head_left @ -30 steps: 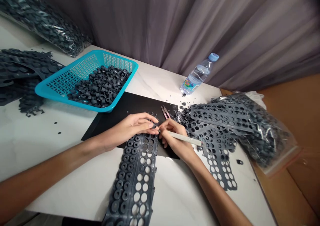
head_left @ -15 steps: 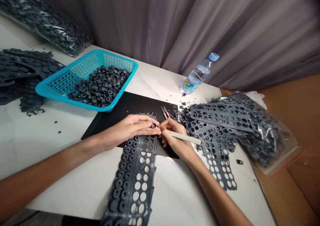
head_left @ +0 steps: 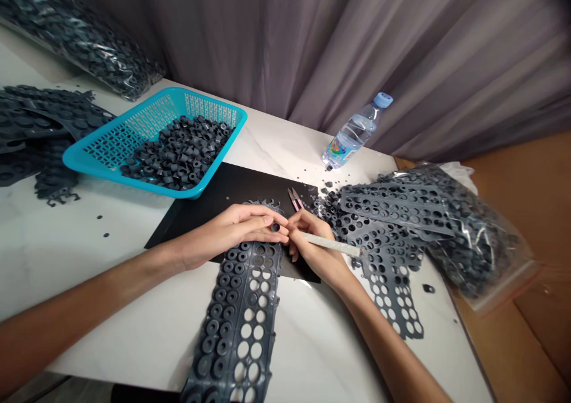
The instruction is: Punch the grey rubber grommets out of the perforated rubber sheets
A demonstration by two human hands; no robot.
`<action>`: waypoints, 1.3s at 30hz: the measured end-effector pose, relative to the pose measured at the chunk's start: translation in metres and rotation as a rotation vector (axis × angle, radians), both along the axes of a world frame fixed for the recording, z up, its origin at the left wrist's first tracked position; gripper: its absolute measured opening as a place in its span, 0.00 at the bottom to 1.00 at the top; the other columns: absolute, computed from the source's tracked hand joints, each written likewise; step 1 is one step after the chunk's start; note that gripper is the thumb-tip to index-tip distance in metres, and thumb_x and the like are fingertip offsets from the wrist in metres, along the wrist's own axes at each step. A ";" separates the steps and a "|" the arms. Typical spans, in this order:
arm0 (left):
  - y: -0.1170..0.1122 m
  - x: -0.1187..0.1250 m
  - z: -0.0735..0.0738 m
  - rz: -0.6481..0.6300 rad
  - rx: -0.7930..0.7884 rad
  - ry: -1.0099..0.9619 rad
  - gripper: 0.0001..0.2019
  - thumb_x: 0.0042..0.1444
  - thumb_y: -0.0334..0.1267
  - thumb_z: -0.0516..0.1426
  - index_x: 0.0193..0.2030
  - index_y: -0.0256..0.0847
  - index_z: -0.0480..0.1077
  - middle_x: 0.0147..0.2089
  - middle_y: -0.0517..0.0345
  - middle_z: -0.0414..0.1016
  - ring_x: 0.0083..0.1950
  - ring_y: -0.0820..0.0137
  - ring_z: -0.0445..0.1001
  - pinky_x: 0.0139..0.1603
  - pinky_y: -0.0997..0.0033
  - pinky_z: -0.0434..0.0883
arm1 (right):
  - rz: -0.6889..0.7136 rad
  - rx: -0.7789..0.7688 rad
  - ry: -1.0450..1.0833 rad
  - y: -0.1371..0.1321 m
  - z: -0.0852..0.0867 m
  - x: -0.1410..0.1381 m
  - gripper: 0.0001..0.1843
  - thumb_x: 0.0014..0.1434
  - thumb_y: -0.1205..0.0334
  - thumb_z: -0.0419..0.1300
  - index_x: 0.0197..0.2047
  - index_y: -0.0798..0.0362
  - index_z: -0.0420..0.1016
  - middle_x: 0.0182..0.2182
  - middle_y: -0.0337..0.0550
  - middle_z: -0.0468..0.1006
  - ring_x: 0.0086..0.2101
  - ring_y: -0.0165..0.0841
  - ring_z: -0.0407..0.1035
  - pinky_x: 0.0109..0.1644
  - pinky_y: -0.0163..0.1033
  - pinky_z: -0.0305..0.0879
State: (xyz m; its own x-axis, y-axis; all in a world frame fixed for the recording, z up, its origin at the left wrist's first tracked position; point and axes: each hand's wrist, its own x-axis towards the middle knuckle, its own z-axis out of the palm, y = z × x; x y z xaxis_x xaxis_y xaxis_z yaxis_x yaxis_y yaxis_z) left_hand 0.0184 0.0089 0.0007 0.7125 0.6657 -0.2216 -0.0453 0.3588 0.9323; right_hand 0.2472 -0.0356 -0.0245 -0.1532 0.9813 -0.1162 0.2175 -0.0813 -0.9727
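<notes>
My left hand (head_left: 241, 227) is closed on a small black rubber ring (head_left: 275, 227), held near its fingertips. Close against it, my right hand (head_left: 312, 239) grips a slim, pale, stick-like tool (head_left: 332, 244), whose blunt end points right; its working tip is hidden by the fingers. Beneath both hands runs a long dark rubber sheet (head_left: 232, 314). Round rubber pieces with centre holes fill its left columns, while the right columns are mostly open holes. A black mat (head_left: 187, 218) lies under the sheet's far end.
A blue basket (head_left: 187, 193) of loose rubber pieces stands back left. Small scissors (head_left: 294, 198) lie beyond my right hand. Punched sheets (head_left: 397, 212), a filled plastic bag (head_left: 486, 254) and a water bottle (head_left: 352, 135) occupy the right. More sheets (head_left: 49, 117) and a large bag (head_left: 84, 40) are left.
The ring at my left fingertips has shifted very slightly, and the fingers around it have moved a little. Everything else stays nearly the same.
</notes>
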 end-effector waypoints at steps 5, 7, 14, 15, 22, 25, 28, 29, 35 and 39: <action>0.000 0.000 -0.001 -0.009 0.030 -0.004 0.18 0.75 0.48 0.58 0.60 0.40 0.79 0.61 0.46 0.84 0.66 0.55 0.80 0.74 0.55 0.71 | -0.002 -0.001 -0.001 0.000 -0.001 0.000 0.05 0.68 0.61 0.62 0.39 0.50 0.71 0.23 0.31 0.74 0.21 0.27 0.68 0.26 0.30 0.65; 0.000 -0.001 -0.001 -0.012 0.029 -0.003 0.18 0.75 0.47 0.58 0.61 0.39 0.79 0.62 0.45 0.83 0.66 0.55 0.80 0.74 0.56 0.71 | -0.005 0.002 0.003 0.001 -0.002 -0.001 0.05 0.68 0.61 0.62 0.39 0.50 0.71 0.22 0.31 0.74 0.21 0.27 0.67 0.25 0.30 0.65; -0.001 0.001 0.000 0.002 0.062 0.027 0.16 0.75 0.44 0.59 0.60 0.39 0.80 0.58 0.46 0.85 0.63 0.56 0.82 0.71 0.60 0.74 | -0.007 0.003 0.009 0.001 -0.001 -0.001 0.05 0.67 0.60 0.63 0.39 0.51 0.72 0.23 0.32 0.74 0.21 0.27 0.68 0.25 0.31 0.66; -0.001 0.001 0.001 0.008 0.070 0.027 0.15 0.74 0.44 0.59 0.60 0.40 0.81 0.58 0.47 0.86 0.63 0.56 0.83 0.70 0.60 0.74 | -0.003 0.004 0.008 0.001 -0.001 -0.001 0.05 0.67 0.60 0.63 0.39 0.51 0.72 0.23 0.32 0.74 0.21 0.27 0.68 0.25 0.31 0.66; -0.003 0.003 0.008 -0.001 0.132 0.041 0.16 0.75 0.46 0.58 0.58 0.41 0.83 0.58 0.49 0.86 0.62 0.56 0.83 0.70 0.58 0.75 | 0.019 0.010 -0.020 0.001 -0.001 0.001 0.04 0.69 0.61 0.62 0.41 0.51 0.72 0.25 0.33 0.75 0.22 0.27 0.68 0.26 0.31 0.66; -0.003 0.003 0.009 -0.018 0.150 0.044 0.17 0.75 0.46 0.57 0.57 0.41 0.84 0.58 0.49 0.86 0.62 0.55 0.83 0.71 0.58 0.74 | 0.020 0.010 -0.031 0.000 -0.001 0.001 0.05 0.69 0.61 0.63 0.41 0.50 0.72 0.25 0.32 0.75 0.22 0.27 0.68 0.25 0.31 0.65; -0.003 0.003 0.007 -0.027 0.171 0.053 0.17 0.76 0.47 0.57 0.57 0.41 0.83 0.58 0.50 0.86 0.62 0.56 0.83 0.71 0.58 0.74 | 0.020 0.018 -0.030 0.000 -0.002 0.001 0.05 0.69 0.60 0.63 0.41 0.50 0.72 0.26 0.33 0.76 0.22 0.27 0.68 0.25 0.31 0.66; -0.004 0.003 0.006 -0.026 0.178 0.059 0.17 0.76 0.47 0.57 0.57 0.41 0.83 0.57 0.50 0.86 0.62 0.56 0.83 0.71 0.58 0.74 | 0.021 0.024 -0.029 0.000 -0.002 0.001 0.05 0.69 0.60 0.63 0.40 0.50 0.72 0.26 0.33 0.76 0.22 0.27 0.69 0.25 0.31 0.66; -0.006 0.002 0.004 -0.026 0.268 0.109 0.19 0.75 0.50 0.57 0.56 0.41 0.83 0.58 0.51 0.85 0.62 0.57 0.83 0.68 0.61 0.76 | 0.032 0.026 -0.030 -0.001 0.001 0.000 0.05 0.70 0.60 0.61 0.41 0.50 0.71 0.27 0.33 0.75 0.22 0.27 0.68 0.25 0.31 0.65; -0.005 0.001 0.001 -0.040 0.282 0.126 0.19 0.75 0.50 0.56 0.58 0.41 0.82 0.56 0.50 0.86 0.61 0.58 0.83 0.66 0.61 0.77 | 0.038 0.029 -0.052 -0.002 0.004 -0.001 0.05 0.69 0.60 0.61 0.40 0.50 0.70 0.27 0.33 0.75 0.23 0.27 0.69 0.26 0.31 0.65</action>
State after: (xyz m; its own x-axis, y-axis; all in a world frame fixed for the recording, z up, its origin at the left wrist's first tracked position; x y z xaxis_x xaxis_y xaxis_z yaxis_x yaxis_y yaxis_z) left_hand 0.0195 0.0036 0.0017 0.7181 0.6855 -0.1201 0.0857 0.0841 0.9928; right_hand 0.2467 -0.0372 -0.0205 -0.1849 0.9780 -0.0965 0.2700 -0.0439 -0.9619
